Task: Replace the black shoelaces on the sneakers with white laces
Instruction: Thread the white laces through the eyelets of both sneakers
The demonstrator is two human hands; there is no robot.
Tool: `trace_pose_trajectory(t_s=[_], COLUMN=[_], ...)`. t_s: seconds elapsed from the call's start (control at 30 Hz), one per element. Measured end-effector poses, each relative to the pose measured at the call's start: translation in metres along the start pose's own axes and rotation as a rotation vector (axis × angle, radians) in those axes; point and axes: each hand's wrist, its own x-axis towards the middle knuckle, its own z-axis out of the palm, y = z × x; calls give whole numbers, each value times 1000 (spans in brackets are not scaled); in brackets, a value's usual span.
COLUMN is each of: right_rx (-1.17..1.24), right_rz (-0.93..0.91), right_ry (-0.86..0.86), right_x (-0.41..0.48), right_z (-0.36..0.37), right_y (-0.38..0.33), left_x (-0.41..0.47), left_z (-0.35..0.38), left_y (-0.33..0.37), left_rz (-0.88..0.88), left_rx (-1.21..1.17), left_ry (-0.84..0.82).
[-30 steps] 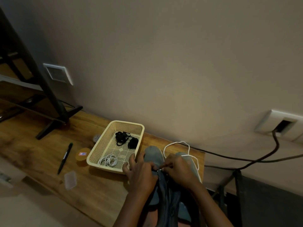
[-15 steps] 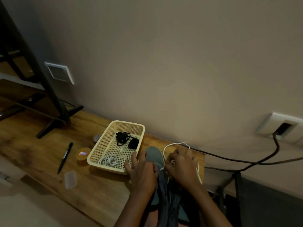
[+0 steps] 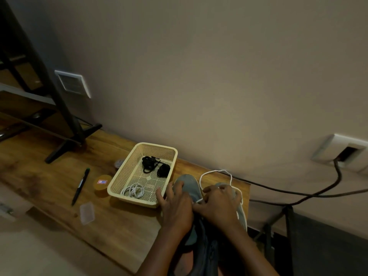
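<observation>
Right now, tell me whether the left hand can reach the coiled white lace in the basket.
Probably yes: the left hand holds the sneaker right beside the basket, and the coiled white lace lies uncovered at its near end.

Both forearms come in from the bottom edge and converge, wrists close. Left hand (image 3: 177, 205) palm down, fingers curled over the sneaker (image 3: 189, 185), thumb spread to the side. Right hand (image 3: 218, 206) just beside it, knuckles up, fingers bent, pinching the white lace (image 3: 216, 171).
</observation>
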Motion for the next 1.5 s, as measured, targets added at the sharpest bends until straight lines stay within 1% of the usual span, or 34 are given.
trace_pose_trajectory(t_s=[0.07,0.13,0.27,0.33,0.4,0.5,0.6,0.7,0.8,0.87,0.97,1.0,1.03,1.07,1.13,1.23,1.33,1.5], right_rx=[-115,-182,-172,-174,-189,-172,-118,-78,-82,-96,-114,-114,-107,-105,-108,-83,-94,-102], right_rz=[-29,-58,-61,-80,-96,-86,-88,-118,-119,-117,-110,-116,-122,-125,-119,-127,-131,-139], right_ry=[45,56,52,49,46,45,70,162,187,184,153,161,168,169,162,214,216,177], right_x=[-3,-5,-6,-5,-5,-3,-1,-2,-3,-3,-3,-3,-2,-2,-1,0,1,-1], right_z=[-1,-1,0,1,1,4,10,17,19,18,17,17,18,18,18,21,25,20], right_y=[-2,-3,-1,-1,-1,1,3,4,5,5,5,5,5,5,5,5,6,7], left_x=[-1,0,6,6,5,3,1,1,3,5,7,7,7,7,7,4,1,2], left_z=[-4,-9,-21,-24,-23,-19,-14,-12,-14,-16,-23,-24,-26,-26,-24,-18,-13,-12], left_y=[-1,-6,-26,-34,-33,-23,-15,-12,-12,-17,-32,-36,-39,-40,-34,-18,-9,-9], left_rz=[-28,-71,-233,-255,-171,-41,-33,-80,-105,-143,-283,-309,-312,-289,-179,-29,-37,-90], left_rx=[-18,-39,-88,-168,-206,-155,-91,-70,-58,-99,-218,-233,-234,-228,-196,-110,-35,-35], left_ry=[22,57,214,262,244,149,78,91,133,182,365,412,418,387,291,169,86,96])
